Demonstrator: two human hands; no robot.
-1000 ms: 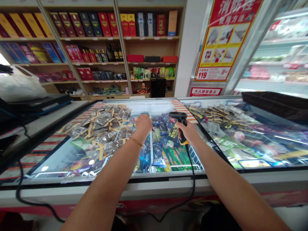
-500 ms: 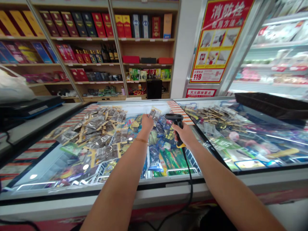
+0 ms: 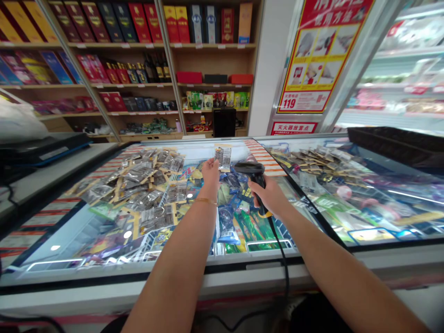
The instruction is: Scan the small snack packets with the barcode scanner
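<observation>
Pinched in my left hand is a small clear packet with a tan edge and dark contents, held up over the freezer's glass top. My right hand is wrapped round the handle of a black barcode scanner, whose head points left toward the packet. The scanner's black cord hangs down over the freezer's front edge. To the left of my hands, a pile of similar packets lies spread on the glass. Another heap of packets sits on the right side.
Under the glass of the chest freezer are colourful bags in wire baskets. A dark tray rests at the right, and a black device at the left. Shelves with boxes and bottles stand behind, beside a red poster.
The packet in my left hand has turned more upright and faces the scanner more squarely. My right hand has shifted slightly with the scanner, and the camera view has tilted down a little.
</observation>
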